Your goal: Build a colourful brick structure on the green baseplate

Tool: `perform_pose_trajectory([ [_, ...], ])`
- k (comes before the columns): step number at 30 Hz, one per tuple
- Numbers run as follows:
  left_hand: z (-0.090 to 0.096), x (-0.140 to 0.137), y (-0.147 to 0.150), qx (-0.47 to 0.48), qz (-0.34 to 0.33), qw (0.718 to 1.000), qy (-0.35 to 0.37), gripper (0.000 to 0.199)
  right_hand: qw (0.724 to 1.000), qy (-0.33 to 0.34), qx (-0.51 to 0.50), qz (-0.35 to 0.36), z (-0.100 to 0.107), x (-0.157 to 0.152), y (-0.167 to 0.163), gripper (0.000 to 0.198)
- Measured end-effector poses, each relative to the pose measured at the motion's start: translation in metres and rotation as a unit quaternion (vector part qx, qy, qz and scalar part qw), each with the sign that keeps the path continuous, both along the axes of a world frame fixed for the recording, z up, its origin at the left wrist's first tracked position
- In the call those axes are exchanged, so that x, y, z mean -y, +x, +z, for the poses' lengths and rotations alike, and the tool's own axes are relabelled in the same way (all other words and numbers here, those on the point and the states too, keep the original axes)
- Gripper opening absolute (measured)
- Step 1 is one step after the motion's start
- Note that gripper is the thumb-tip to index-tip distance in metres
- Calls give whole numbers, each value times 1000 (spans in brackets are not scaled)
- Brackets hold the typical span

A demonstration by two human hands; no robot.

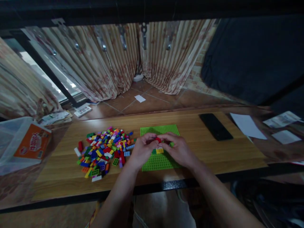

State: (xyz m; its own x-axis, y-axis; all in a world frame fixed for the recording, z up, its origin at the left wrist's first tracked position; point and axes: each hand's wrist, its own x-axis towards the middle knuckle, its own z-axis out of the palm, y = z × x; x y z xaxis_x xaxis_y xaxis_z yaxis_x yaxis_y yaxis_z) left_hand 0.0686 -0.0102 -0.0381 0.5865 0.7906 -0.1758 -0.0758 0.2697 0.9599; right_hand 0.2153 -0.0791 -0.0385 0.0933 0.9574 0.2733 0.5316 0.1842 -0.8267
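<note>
Both hands meet above a bright green studded baseplate (158, 164) near the middle of the wooden table. A small red brick (158, 139) shows between the fingertips of my left hand (145, 148) and my right hand (177, 148), both closed around it. Just below the fingers a yellow brick (160, 151) sits on the plate, with a green brick (154, 151) beside it. Another green piece (171, 144) peeks out by my right fingers. My hands partly hide whatever else is on the plate's middle.
A heap of mixed coloured bricks (106, 152) spreads left of the baseplate. A black phone (216, 126) lies to the right, near a white paper sheet (248, 126). A clear plastic box (14, 136) with an orange label stands off the table's left end.
</note>
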Motion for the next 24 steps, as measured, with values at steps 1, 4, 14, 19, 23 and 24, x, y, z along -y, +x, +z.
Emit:
perform_pose_trajectory([
  [1,0,0,2,4,-2,1000,-1,24,1000,-8,-5,5,1,0,2,16],
  [4,-2,-1,6,11,-4,1000,3,29,1000,-21,-17,15,1,-2,6,16],
  [14,7,-16,-16,-17,26,999,38,27,996,-42,40,-69,-11,-10,33,12],
  [19,44,-8,-49,111,-141,980,86,24,994,-65,73,-55,-15,-10,33,13],
  [23,66,33,-55,159,-331,921,128,52,991,-85,93,-52,-19,-11,30,16],
  [24,65,46,-54,156,-357,910,144,62,990,-87,98,-52,-21,-11,29,17],
])
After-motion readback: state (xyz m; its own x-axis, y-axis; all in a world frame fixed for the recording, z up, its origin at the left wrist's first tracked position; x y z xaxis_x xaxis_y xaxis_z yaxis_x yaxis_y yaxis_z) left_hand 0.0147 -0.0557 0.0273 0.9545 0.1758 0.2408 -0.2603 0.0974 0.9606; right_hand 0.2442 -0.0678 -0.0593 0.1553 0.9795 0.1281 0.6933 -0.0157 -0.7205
